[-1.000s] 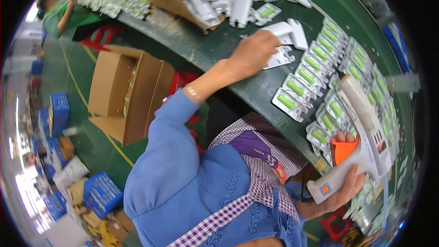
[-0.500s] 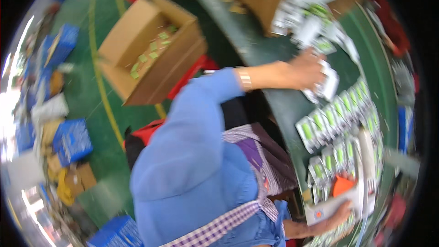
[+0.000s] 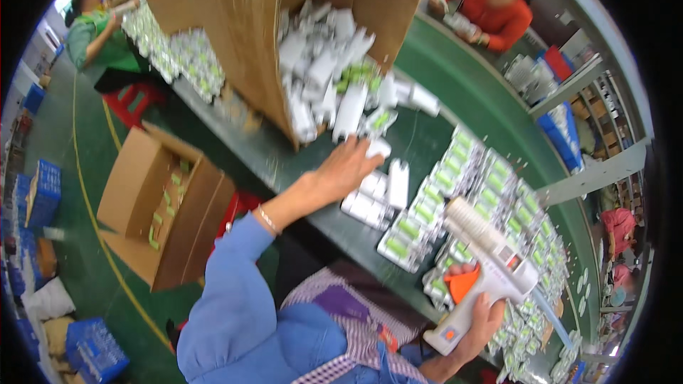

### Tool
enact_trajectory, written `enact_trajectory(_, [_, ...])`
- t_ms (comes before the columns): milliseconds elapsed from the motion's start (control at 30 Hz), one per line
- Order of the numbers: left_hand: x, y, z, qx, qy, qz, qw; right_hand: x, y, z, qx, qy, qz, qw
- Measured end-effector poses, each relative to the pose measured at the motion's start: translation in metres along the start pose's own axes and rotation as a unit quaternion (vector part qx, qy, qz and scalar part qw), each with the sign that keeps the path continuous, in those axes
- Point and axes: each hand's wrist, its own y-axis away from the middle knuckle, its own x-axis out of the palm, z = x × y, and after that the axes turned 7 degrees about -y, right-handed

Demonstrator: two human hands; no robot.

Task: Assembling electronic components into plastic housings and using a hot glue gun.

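Head view: the gun-shaped tool point(image 3: 496, 275) is off-white, with an orange trigger point(image 3: 462, 286) and an orange-marked button near the handle base. It is located over the green-and-white assemblies point(image 3: 489, 195) on the bench. The right hand point(image 3: 484, 323) grasps the handle, with fingers at the trigger. The left hand point(image 3: 350, 165) is partly curled, with fingertips at a white casing point(image 3: 379, 148); whether it grips the casing cannot be determined. Further white casings point(image 3: 398, 183) lie just beside this hand. Beyond stands a cardboard box point(image 3: 245, 43) containing white parts.
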Motion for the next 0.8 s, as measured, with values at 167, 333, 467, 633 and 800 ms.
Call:
enact_trajectory(167, [-0.029, -0.015, -0.003, -0.009, -0.014, 0.041, 0.999, -0.004, 0.016, 0.004, 0.015, -0.038, -0.042, 0.998])
enact_trajectory(333, [-0.020, -0.040, -0.006, 0.077, -0.198, -0.025, 0.977, -0.001, 0.015, 0.003, 0.012, -0.027, -0.023, 0.999])
enact_trajectory(467, [-0.008, -0.045, -0.002, 0.192, 0.030, 0.038, 0.980, -0.004, 0.018, 0.006, 0.003, -0.009, -0.027, 1.000])
enact_trajectory(633, [0.004, -0.059, -0.004, 0.301, -0.068, 0.105, 0.945, -0.004, 0.018, 0.011, -0.025, 0.018, -0.040, 0.999])
enact_trajectory(800, [-0.005, -0.093, -0.010, 0.306, -0.059, 0.251, 0.916, -0.005, 0.024, 0.011, -0.016, 0.024, -0.058, 0.998])
